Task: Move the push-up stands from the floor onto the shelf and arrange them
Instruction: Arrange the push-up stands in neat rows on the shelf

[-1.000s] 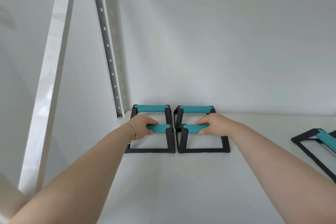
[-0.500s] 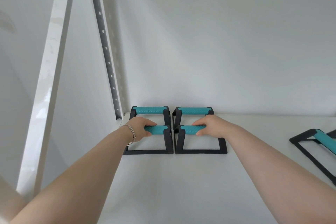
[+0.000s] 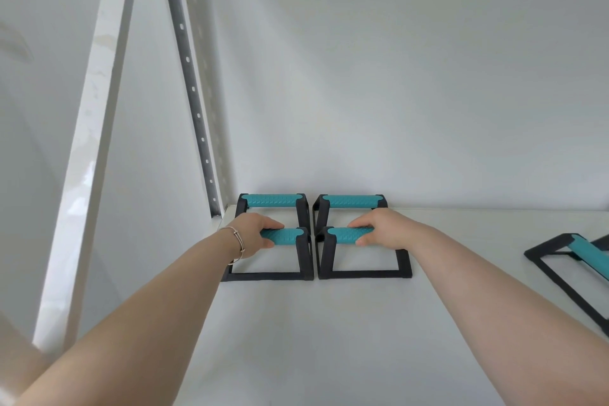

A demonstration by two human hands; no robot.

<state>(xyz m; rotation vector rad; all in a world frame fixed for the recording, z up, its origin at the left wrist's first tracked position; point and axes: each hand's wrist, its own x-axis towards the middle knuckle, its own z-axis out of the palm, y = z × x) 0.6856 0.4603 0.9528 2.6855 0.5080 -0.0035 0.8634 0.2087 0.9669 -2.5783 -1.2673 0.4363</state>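
Observation:
Two black push-up stands with teal grips sit side by side at the back left of the white shelf (image 3: pixel 296 339). My left hand (image 3: pixel 255 234) grips the teal handle of the near left stand (image 3: pixel 286 236). My right hand (image 3: pixel 384 232) grips the handle of the near right stand (image 3: pixel 346 235). Behind them, against the wall, stand two more: a far left stand (image 3: pixel 273 200) and a far right stand (image 3: pixel 351 201). All rest flat on the shelf, nearly touching each other.
Another black and teal stand (image 3: pixel 573 260) lies at an angle at the shelf's right edge of view. A perforated metal upright (image 3: pixel 189 82) and a white post (image 3: pixel 95 128) rise on the left. The white wall closes the back.
Both hands have pushed the two near stands slightly farther back toward the rear pair. The grip of each hand is the same.

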